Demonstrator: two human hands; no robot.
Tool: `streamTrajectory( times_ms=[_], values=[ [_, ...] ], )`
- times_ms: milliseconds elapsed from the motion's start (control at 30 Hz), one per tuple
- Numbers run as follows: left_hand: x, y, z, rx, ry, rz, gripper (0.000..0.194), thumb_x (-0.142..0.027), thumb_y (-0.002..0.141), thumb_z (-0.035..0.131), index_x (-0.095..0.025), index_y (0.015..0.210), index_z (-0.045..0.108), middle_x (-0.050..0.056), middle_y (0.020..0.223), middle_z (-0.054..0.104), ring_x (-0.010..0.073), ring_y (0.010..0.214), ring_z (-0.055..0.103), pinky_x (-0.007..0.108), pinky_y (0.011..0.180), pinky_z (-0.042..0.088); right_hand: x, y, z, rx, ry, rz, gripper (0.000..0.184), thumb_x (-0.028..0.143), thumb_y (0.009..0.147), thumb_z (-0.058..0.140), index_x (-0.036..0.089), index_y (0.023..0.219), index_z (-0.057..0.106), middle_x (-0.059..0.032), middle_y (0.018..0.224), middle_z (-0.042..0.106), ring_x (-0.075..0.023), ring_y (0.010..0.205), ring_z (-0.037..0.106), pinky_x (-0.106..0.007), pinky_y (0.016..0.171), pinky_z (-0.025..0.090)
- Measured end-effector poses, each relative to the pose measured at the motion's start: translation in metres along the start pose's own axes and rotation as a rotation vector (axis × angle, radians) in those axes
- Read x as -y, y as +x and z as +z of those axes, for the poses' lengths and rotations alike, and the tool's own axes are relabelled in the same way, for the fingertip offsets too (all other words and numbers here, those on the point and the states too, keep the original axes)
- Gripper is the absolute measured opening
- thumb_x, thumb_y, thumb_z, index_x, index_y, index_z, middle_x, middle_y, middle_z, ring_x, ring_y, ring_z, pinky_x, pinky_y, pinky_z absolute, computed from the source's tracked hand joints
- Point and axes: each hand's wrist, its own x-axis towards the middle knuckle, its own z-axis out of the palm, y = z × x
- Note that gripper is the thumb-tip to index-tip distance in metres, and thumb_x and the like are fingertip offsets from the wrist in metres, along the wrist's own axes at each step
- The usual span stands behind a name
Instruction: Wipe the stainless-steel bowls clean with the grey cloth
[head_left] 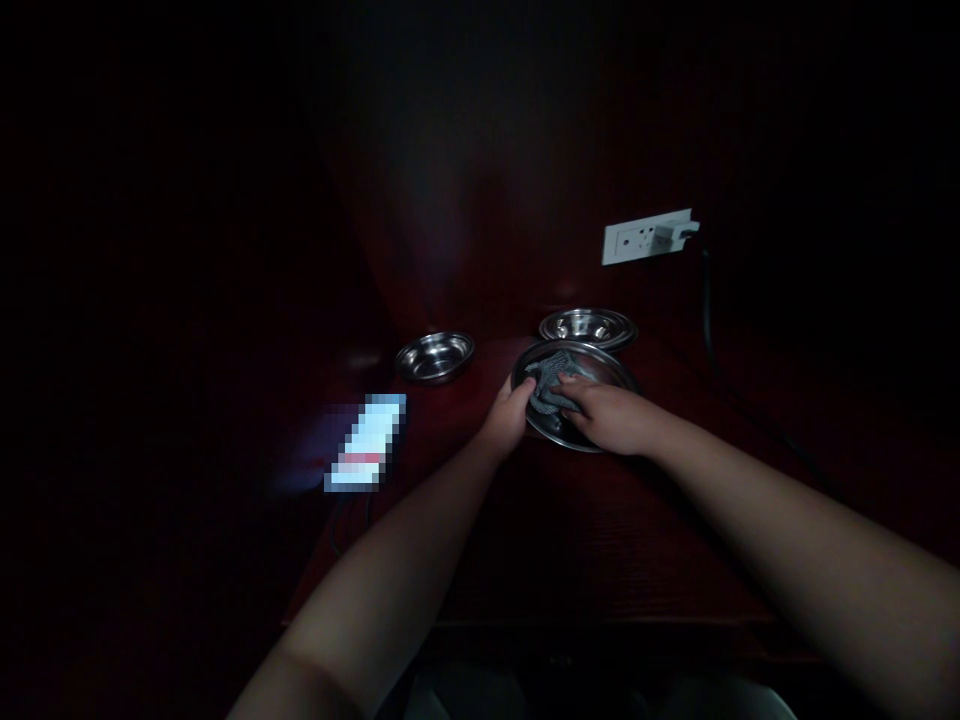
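A shiny metal bowl (611, 368) is tilted towards me above the dark red table. My left hand (510, 415) grips its left rim, thumb over the inside and the other fingers hidden behind. Inside the bowl, my right hand (611, 415) presses a grey cloth (553, 385) against the metal, its fingers partly bunched in the fabric. Just behind stands a stack of metal bowls (587, 328). Another metal bowl (436, 357) sits by itself to the left.
On the left of the table lies a lit phone (367, 440), its screen blurred out, with a thin cable below. A white wall socket (649, 238) holds a plugged-in adapter, and its dark cord (707, 310) runs down the right side. The surroundings are very dark.
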Motion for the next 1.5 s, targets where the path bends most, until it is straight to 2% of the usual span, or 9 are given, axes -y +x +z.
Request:
streamTrajectory(
  times_ms=[167, 500, 633, 867, 1000, 1300, 1500],
  values=[
    [0.0017, 0.001, -0.0008, -0.004, -0.015, 0.013, 0.031, -0.024, 0.08, 0.053, -0.02, 0.111, 0.058, 0.004, 0.09, 0.069, 0.0181, 0.083, 0.064, 0.032, 0.08, 0.05, 0.0006, -0.0001, -0.0006, -0.002, 0.01, -0.005, 0.044, 0.026, 0.083, 0.046, 0.018, 0.126, 0.052, -0.0105, 0.138, 0.044, -0.0267, 0.129, 0.038, -0.044, 0.108, 0.031],
    [0.002, 0.0014, -0.0005, -0.011, -0.023, 0.002, 0.032, -0.025, 0.079, 0.055, -0.02, 0.111, 0.058, 0.004, 0.083, 0.069, 0.0175, 0.074, 0.064, 0.031, 0.074, 0.051, 0.0015, 0.0002, -0.0019, 0.022, 0.004, 0.004, 0.046, 0.025, 0.083, 0.047, 0.013, 0.127, 0.051, -0.013, 0.14, 0.041, -0.0261, 0.129, 0.038, -0.039, 0.109, 0.029],
    [0.0021, 0.0018, -0.0006, -0.006, -0.006, 0.005, 0.032, -0.025, 0.08, 0.054, -0.02, 0.111, 0.058, 0.003, 0.082, 0.069, 0.0171, 0.073, 0.064, 0.03, 0.072, 0.052, -0.0008, 0.0007, 0.0001, 0.007, 0.003, -0.002, 0.045, 0.025, 0.083, 0.047, 0.019, 0.127, 0.051, -0.009, 0.139, 0.043, -0.0258, 0.128, 0.039, -0.042, 0.107, 0.032],
    [0.0018, 0.0018, -0.0001, -0.012, -0.008, 0.008, 0.032, -0.024, 0.08, 0.054, -0.02, 0.111, 0.058, 0.004, 0.09, 0.069, 0.0191, 0.084, 0.064, 0.032, 0.079, 0.051, 0.0005, 0.0001, -0.0013, 0.016, -0.005, 0.005, 0.045, 0.025, 0.083, 0.046, 0.015, 0.127, 0.051, -0.0126, 0.139, 0.042, -0.027, 0.128, 0.039, -0.041, 0.107, 0.032],
    [0.0021, 0.0014, 0.0002, -0.005, -0.008, 0.013, 0.032, -0.025, 0.08, 0.053, -0.02, 0.112, 0.058, 0.004, 0.09, 0.069, 0.019, 0.083, 0.064, 0.033, 0.079, 0.051, 0.0015, -0.0002, -0.002, 0.005, -0.022, -0.004, 0.044, 0.024, 0.083, 0.045, 0.018, 0.127, 0.051, -0.0089, 0.139, 0.044, -0.0251, 0.129, 0.039, -0.041, 0.107, 0.032],
    [-0.0002, -0.0004, 0.0004, -0.008, -0.001, 0.019, 0.034, -0.022, 0.079, 0.054, -0.02, 0.113, 0.058, 0.004, 0.095, 0.069, 0.0192, 0.086, 0.064, 0.032, 0.081, 0.05, 0.0022, 0.0002, -0.0035, 0.031, -0.04, -0.013, 0.046, 0.024, 0.084, 0.043, 0.012, 0.128, 0.05, -0.0137, 0.14, 0.041, -0.0256, 0.129, 0.038, -0.039, 0.107, 0.032],
    [-0.0001, 0.0001, 0.0002, -0.009, 0.025, 0.002, 0.033, -0.024, 0.08, 0.054, -0.02, 0.113, 0.057, 0.004, 0.09, 0.069, 0.0196, 0.085, 0.064, 0.033, 0.081, 0.05, 0.0043, -0.0001, -0.0063, 0.039, -0.055, -0.015, 0.046, 0.025, 0.084, 0.042, 0.011, 0.127, 0.05, -0.014, 0.139, 0.043, -0.0259, 0.128, 0.04, -0.039, 0.106, 0.033]
  ],
)
